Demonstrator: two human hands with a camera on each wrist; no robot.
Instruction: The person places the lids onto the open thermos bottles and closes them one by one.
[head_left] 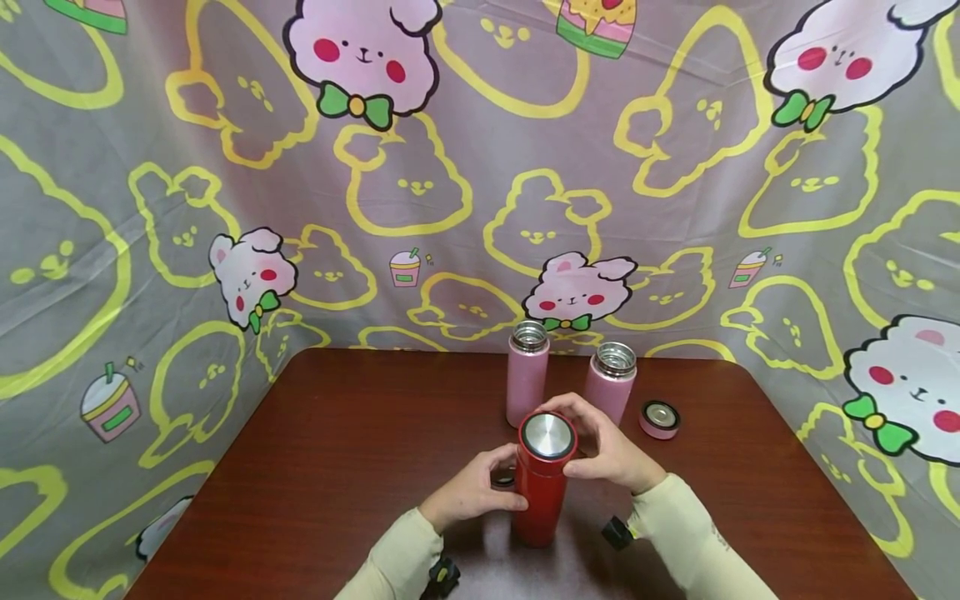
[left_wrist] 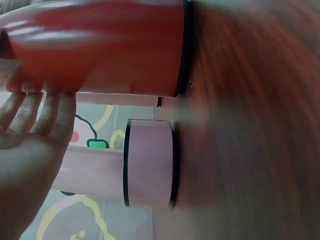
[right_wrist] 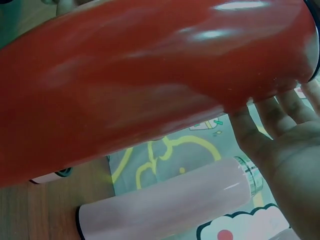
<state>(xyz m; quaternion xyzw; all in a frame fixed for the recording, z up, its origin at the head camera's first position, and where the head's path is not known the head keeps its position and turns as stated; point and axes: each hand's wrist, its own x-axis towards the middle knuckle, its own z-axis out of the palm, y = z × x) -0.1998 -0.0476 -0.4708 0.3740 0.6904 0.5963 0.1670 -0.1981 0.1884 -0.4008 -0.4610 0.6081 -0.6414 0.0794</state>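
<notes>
Fingers, part-open and curled round red flask: left hand lower, right hand at its lid; best kept upright, evenly gripped, lower hand steadying.

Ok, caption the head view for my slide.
Left hand and right hand hold a red flask before two open pink bottles.

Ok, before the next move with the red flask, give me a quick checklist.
1. Left hand gripping red flask: ok.
2. Right hand holding flask near its top: ok.
3. Flask's lid in place: ok.
4. Flask's lid loosened: cannot tell.
5. Left pink bottle and right pink bottle capped: not ok, both open.
6. Pink lid apart from the bottles: ok, right of both.
</notes>
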